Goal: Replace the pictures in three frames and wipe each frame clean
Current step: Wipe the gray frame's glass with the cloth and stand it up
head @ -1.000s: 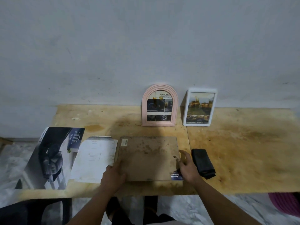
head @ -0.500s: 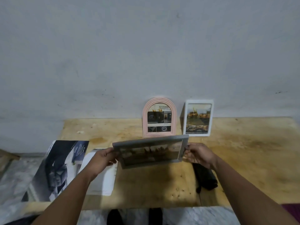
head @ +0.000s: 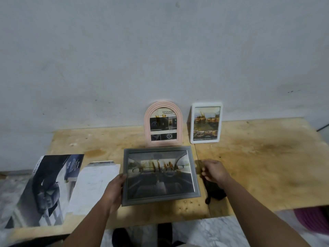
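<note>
A pale grey wall (head: 160, 50) backs a stained plywood table (head: 258, 166), whose right half lies bare out to its right edge, while the left side is crowded with paper. The near edge runs just below the grey frame (head: 160, 175); marble floor (head: 204, 232) shows beneath it.

The pink arched frame (head: 163, 124) stands against the wall, its print headed "ADVANCE" — the smaller lines are unreadable. Just right of it stands the white frame (head: 206, 123). A dark magazine page (head: 48, 189) overhangs the table's left end, with blurred vertical lettering; a white sheet (head: 92, 186) lies beside it.

The grey frame faces up, tilted, showing a car-interior picture with rusty streaks across the glass. The left hand (head: 115, 189) grips its left edge, fingers curled under. The right hand (head: 213, 172) hovers just off the right edge with fingers loosely curled, holding nothing, above a black cloth (head: 214, 192).
</note>
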`<action>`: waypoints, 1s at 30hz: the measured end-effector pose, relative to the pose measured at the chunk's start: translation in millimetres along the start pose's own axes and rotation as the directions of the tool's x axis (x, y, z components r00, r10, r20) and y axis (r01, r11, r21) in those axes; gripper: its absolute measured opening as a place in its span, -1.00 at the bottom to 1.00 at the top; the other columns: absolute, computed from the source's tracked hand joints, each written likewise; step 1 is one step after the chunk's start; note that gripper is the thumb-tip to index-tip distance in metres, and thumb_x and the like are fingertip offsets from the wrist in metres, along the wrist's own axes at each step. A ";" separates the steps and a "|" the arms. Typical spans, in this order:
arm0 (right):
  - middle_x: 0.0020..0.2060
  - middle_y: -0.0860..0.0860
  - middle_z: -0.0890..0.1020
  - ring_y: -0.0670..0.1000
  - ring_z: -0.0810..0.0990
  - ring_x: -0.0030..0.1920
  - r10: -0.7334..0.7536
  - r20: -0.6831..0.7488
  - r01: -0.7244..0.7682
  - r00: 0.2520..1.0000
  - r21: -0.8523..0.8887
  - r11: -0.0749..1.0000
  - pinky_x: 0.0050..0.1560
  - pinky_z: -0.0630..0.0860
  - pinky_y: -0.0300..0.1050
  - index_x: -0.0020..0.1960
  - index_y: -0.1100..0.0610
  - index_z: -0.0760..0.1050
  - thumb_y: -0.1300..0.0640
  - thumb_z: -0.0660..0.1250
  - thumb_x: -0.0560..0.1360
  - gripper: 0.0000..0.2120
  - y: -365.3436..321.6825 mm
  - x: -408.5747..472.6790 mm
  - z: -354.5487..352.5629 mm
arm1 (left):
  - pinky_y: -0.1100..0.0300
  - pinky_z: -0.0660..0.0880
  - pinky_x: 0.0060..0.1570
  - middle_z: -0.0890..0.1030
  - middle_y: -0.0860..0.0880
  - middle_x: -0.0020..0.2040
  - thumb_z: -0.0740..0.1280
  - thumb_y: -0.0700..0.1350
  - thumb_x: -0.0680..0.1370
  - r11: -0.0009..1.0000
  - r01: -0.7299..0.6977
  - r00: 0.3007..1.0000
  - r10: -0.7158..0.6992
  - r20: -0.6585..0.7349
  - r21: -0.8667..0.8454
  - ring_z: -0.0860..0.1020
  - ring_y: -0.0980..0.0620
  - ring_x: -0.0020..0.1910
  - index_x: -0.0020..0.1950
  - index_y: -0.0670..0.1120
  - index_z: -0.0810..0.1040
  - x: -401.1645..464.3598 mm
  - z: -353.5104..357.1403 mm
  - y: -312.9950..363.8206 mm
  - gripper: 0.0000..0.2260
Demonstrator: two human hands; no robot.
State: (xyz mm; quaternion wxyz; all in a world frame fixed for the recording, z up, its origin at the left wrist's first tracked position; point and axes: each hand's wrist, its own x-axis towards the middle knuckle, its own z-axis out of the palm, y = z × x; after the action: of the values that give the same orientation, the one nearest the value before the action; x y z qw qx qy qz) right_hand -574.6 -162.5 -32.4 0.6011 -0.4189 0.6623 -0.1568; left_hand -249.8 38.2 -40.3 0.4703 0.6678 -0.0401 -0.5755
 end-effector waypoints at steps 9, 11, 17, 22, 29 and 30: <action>0.27 0.19 0.49 0.29 0.53 0.24 0.031 -0.274 -0.207 0.961 -0.641 0.739 0.17 0.53 0.16 0.48 0.08 0.32 -0.19 0.47 0.46 -0.29 82.2 26.8 -33.2 | -0.20 0.63 0.11 0.71 -0.24 0.07 0.21 -0.03 0.70 0.986 0.062 0.988 -0.039 -0.151 0.152 0.68 -0.27 0.05 0.19 -0.14 0.63 23.2 -1.0 -19.8 -0.73; 0.10 0.13 0.58 0.21 0.59 0.08 0.016 -0.261 -0.182 0.965 -0.625 0.759 0.02 0.58 0.08 0.40 0.12 0.37 -0.08 0.51 0.45 -0.37 83.0 23.4 -29.4 | -0.05 0.62 -0.05 0.70 -0.23 0.03 0.25 -0.09 0.69 0.978 0.066 0.982 -0.029 -0.184 0.197 0.66 -0.25 0.01 0.20 -0.17 0.61 23.3 3.6 -19.3 -0.78; -0.17 0.25 0.68 0.20 0.66 -0.27 0.193 -0.111 -0.184 0.975 0.088 0.979 -0.40 0.58 -0.02 0.17 0.35 0.61 0.34 0.44 0.49 -0.75 67.3 14.4 -31.1 | 0.02 0.49 0.05 0.60 -0.06 0.04 0.30 -0.14 0.67 0.958 0.057 0.976 0.006 -0.218 0.282 0.54 0.00 -0.15 0.39 -0.17 0.50 12.4 19.7 -15.6 -0.71; 0.19 0.32 0.56 0.29 0.56 0.15 0.276 0.218 -0.352 0.936 0.581 0.734 0.17 0.55 0.18 0.33 0.24 0.44 0.33 0.24 0.57 -0.68 43.1 -4.8 -24.5 | 0.03 0.54 0.04 0.63 -0.10 0.09 0.39 -0.20 0.61 0.866 -0.051 0.974 0.153 -0.165 0.498 0.60 -0.05 -0.11 0.34 -0.17 0.53 11.4 18.9 -15.9 -0.69; 0.08 0.40 0.63 0.30 0.70 -0.02 0.216 0.470 -0.477 0.856 0.554 0.682 -0.05 0.70 0.21 0.38 0.32 0.38 0.38 0.11 0.58 -0.62 22.7 -21.4 40.7 | 0.00 0.56 0.27 0.56 0.01 0.36 0.52 0.12 0.44 0.474 -0.149 0.943 0.332 -0.019 0.868 0.57 -0.07 0.28 0.45 0.07 0.42 32.5 -15.7 -65.9 -0.39; 0.08 0.38 0.62 0.27 0.68 -0.03 0.220 0.474 -0.475 0.852 0.525 0.707 -0.13 0.71 0.12 0.41 0.30 0.37 0.35 0.16 0.57 -0.60 17.0 -22.0 52.9 | -0.03 0.53 0.32 0.51 -0.01 0.42 0.47 0.19 0.45 0.405 -0.152 0.936 0.353 -0.001 0.902 0.52 -0.10 0.35 0.50 0.08 0.37 32.3 -19.0 -72.1 -0.34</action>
State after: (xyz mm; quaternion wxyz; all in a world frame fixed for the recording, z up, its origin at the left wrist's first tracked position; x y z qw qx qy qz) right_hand -533.4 -120.3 -42.0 0.8391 -0.0821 0.5117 -0.1651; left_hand -258.9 70.1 -114.5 0.1329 0.8516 -0.3910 -0.3227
